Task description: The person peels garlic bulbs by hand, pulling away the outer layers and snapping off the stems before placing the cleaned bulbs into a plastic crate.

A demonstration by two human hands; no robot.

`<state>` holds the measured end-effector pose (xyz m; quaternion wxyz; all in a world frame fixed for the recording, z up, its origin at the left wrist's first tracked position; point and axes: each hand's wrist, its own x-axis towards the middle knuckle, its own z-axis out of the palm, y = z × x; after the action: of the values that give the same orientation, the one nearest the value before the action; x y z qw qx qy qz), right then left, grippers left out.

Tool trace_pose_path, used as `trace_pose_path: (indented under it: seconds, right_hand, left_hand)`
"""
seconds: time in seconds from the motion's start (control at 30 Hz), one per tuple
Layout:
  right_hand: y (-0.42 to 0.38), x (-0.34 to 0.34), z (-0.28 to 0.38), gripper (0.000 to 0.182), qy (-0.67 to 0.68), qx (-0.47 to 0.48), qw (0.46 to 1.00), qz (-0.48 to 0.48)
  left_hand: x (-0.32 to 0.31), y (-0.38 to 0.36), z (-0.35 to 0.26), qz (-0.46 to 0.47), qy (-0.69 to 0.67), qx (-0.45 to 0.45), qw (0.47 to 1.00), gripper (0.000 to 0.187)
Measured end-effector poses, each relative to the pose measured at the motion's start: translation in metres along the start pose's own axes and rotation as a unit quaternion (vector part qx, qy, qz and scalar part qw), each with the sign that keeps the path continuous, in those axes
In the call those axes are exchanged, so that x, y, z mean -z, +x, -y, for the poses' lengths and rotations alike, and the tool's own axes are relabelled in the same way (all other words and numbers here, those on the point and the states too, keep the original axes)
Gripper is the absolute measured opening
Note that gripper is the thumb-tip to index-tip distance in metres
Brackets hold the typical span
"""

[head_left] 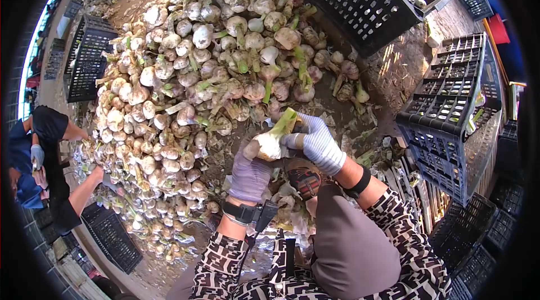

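A garlic bulb with a short green stem is held between my two gloved hands, its stem tilted up and to the right. My left hand, in a greyish glove, closes round the bulb's lower left side. On the other side my right hand, in a striped white glove, has its fingers bent against the bulb and stem. Whether the right hand also holds a small tool is hidden. Just beyond my hands spreads a large heap of garlic bulbs, many with cut stems.
Black plastic crates stand at the upper right, with another crate on the right. Loose peelings lie near my shoe. At the left, a co-worker sits by the heap, close to a black crate.
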<state>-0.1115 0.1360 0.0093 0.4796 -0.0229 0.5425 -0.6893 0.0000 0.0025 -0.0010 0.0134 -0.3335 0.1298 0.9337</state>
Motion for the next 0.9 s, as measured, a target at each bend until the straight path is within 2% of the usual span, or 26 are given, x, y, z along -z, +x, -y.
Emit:
trace_pose_path:
  seconds: [0.07,0.1,0.13,0.17,0.2,0.23,0.3,0.33,0.37,0.4,0.43,0.5,0.57,0.63,0.7,0.73,0.77,0.8,0.83,0.87,0.9]
  right_hand:
    - [0.001,0.001,0.007,0.035,0.003,-0.015,1.0,-0.005]
    - [0.0,0.0,0.006,0.035,0.004,-0.015,1.0,-0.005]
    - [-0.001,-0.001,0.003,0.031,0.003,-0.05,0.999,-0.008]
    - [-0.002,-0.003,0.0,0.027,0.001,-0.086,0.996,-0.01]
    - [-0.003,-0.007,-0.004,0.021,0.034,-0.059,0.997,-0.031]
    - [-0.005,-0.009,0.001,0.021,0.034,-0.059,0.997,-0.032]
    - [-0.01,-0.012,0.014,0.022,0.041,-0.075,0.996,-0.024]
    - [-0.009,-0.009,0.012,0.022,0.041,-0.075,0.996,-0.025]
    - [-0.008,-0.004,0.01,0.023,-0.075,-0.029,0.997,0.005]
    - [-0.007,-0.001,0.009,0.024,-0.191,0.017,0.981,0.034]
    - [-0.008,-0.002,0.01,0.024,-0.191,0.017,0.981,0.034]
    - [-0.008,-0.007,0.015,0.022,-0.12,0.016,0.992,0.02]
    - [-0.002,-0.003,0.007,0.024,-0.131,0.037,0.99,0.04]
    - [0.006,0.006,-0.011,0.026,-0.143,0.061,0.986,0.057]
    - [0.011,0.018,-0.033,0.034,-0.142,0.104,0.983,0.051]
    - [0.011,0.018,-0.023,0.047,-0.182,0.077,0.979,0.046]
    - [0.01,0.022,-0.019,0.058,-0.107,0.005,0.994,0.033]
    - [0.01,0.029,-0.014,0.059,-0.079,0.009,0.996,0.048]
    - [0.008,0.033,-0.01,0.061,-0.048,0.01,0.997,0.059]
    - [0.005,0.033,-0.009,0.042,0.018,0.017,0.997,0.078]
    - [0.002,0.031,-0.009,0.042,0.018,0.016,0.997,0.076]
  left_hand:
    - [-0.007,-0.001,0.003,-0.006,0.182,-0.152,0.971,0.06]
    - [-0.008,-0.002,0.003,-0.006,0.183,-0.152,0.971,0.06]
    - [-0.009,-0.003,0.004,-0.007,0.354,-0.228,0.907,0.056]
    - [-0.01,-0.005,0.004,-0.007,0.512,-0.296,0.807,0.053]
    - [-0.014,-0.006,0.005,-0.03,0.449,-0.272,0.851,0.057]
    - [-0.014,-0.008,0.002,-0.029,0.45,-0.271,0.85,0.057]
    - [-0.013,-0.013,-0.007,-0.063,0.304,-0.117,0.943,0.061]
    - [-0.02,-0.013,-0.005,-0.073,0.311,-0.126,0.939,0.061]
    - [-0.02,-0.015,-0.008,-0.073,0.312,-0.125,0.939,0.061]
    - [-0.018,-0.017,-0.013,-0.067,0.303,-0.077,0.948,0.06]
    - [-0.017,-0.019,-0.015,-0.061,0.292,-0.028,0.954,0.061]
    - [-0.017,-0.018,-0.012,-0.074,0.279,-0.028,0.957,0.064]
    - [-0.007,-0.018,-0.011,-0.065,0.236,0.001,0.97,0.069]
    - [-0.012,-0.023,-0.012,0.026,0.122,0.063,0.99,0.074]
    - [-0.003,-0.019,-0.013,0.047,0.133,0.051,0.989,0.076]
    - [-0.007,-0.018,-0.013,0.045,0.148,0.049,0.987,0.077]
    - [-0.014,-0.015,-0.015,0.05,0.166,0.044,0.984,0.078]
    - [-0.024,-0.018,-0.014,0.014,0.206,0.0,0.979,0.077]
    - [-0.025,-0.016,-0.015,0.015,0.208,0.001,0.978,0.077]
    - [-0.025,-0.014,-0.014,0.008,0.216,-0.011,0.976,0.077]
    - [-0.024,-0.013,-0.012,0.0,0.223,-0.024,0.975,0.076]
